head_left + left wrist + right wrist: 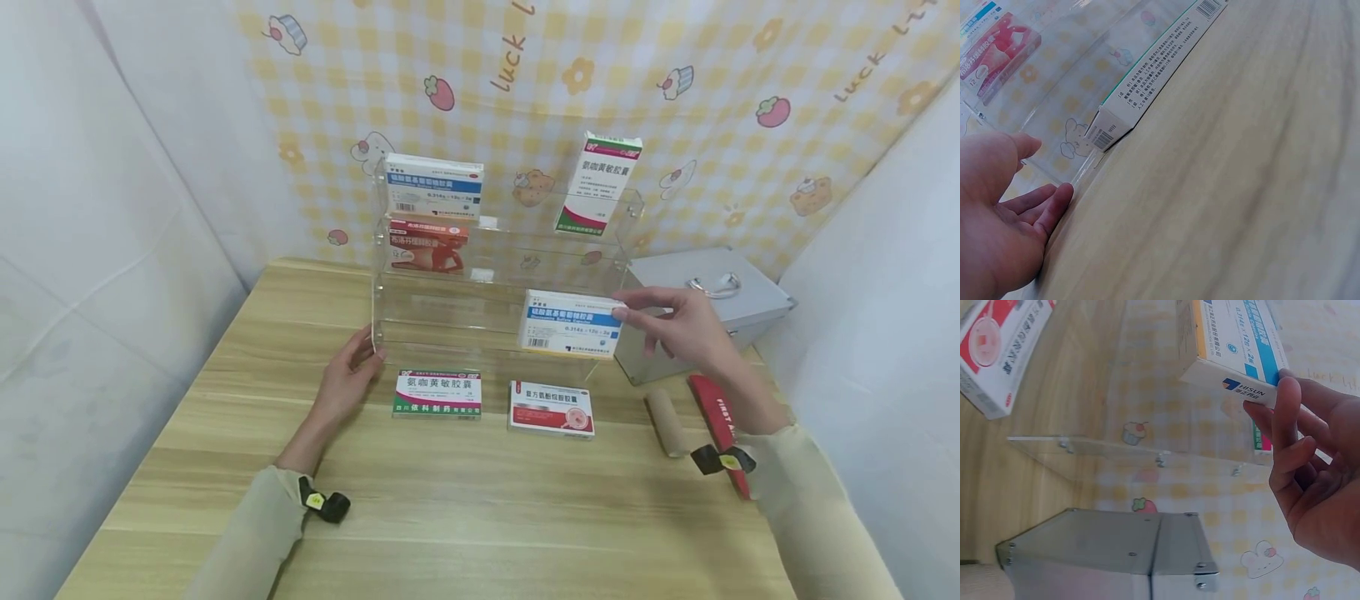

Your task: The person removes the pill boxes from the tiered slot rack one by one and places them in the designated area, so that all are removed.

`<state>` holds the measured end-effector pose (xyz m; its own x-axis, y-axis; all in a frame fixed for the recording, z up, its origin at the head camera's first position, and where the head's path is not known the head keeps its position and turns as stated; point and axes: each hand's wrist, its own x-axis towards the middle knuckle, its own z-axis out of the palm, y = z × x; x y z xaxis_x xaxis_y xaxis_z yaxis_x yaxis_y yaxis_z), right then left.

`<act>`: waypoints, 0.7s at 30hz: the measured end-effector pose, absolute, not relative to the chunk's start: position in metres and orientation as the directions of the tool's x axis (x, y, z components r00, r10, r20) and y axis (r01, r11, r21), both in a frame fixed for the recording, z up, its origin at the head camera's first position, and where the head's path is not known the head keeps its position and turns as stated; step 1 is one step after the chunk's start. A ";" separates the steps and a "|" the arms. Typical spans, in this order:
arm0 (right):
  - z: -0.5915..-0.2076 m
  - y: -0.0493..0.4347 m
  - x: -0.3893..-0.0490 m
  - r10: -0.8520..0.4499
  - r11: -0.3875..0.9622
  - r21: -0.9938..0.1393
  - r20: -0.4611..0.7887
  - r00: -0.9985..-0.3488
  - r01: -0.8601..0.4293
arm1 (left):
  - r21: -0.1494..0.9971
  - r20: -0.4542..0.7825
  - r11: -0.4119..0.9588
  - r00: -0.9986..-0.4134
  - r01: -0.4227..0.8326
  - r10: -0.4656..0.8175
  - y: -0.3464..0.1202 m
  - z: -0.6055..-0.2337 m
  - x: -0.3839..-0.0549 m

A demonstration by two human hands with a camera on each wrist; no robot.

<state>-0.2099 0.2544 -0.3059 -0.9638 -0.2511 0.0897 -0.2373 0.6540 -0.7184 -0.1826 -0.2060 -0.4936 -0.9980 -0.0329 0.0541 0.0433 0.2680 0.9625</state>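
In the head view my right hand (675, 327) pinches the right end of a white-and-blue medicine box (572, 325), held upright at the clear acrylic display rack (442, 312). The right wrist view shows thumb and fingers on that box's end (1244, 390). My left hand (351, 372) holds the rack's lower left edge; in the left wrist view its thumb and fingers (1054, 209) are about the clear panel. Another white-and-blue box (435, 187) stands on the top tier at left, above a red medicine box (427, 247). A white, green and magenta box (600, 183) leans at top right.
Before the rack, a green-and-white box (438, 394) and a red-and-white box (551, 409) lie on the wooden table (480, 508). At right are a silver case (675, 271), a beige roll (666, 422) and a red first-aid pouch (712, 408). A patterned curtain hangs behind.
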 end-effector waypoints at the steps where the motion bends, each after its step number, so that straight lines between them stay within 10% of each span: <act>1: -0.309 0.255 -0.209 -0.248 0.649 -0.725 0.085 -0.965 -0.230 | 0.962 0.053 0.269 -0.998 0.043 -0.033 -0.206 -0.494 -0.183; 21: -0.375 0.265 -0.183 -0.356 0.571 -0.805 -0.069 -0.932 -0.158 | 0.962 0.060 0.269 -0.997 0.048 -0.039 -0.207 -0.498 -0.184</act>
<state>-0.1831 0.2650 -0.3748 -0.9318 -0.3561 -0.0694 -0.1583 0.5713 -0.8053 -0.1845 -0.2073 -0.4978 -0.9974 -0.0390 0.0604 0.0478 0.2685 0.9621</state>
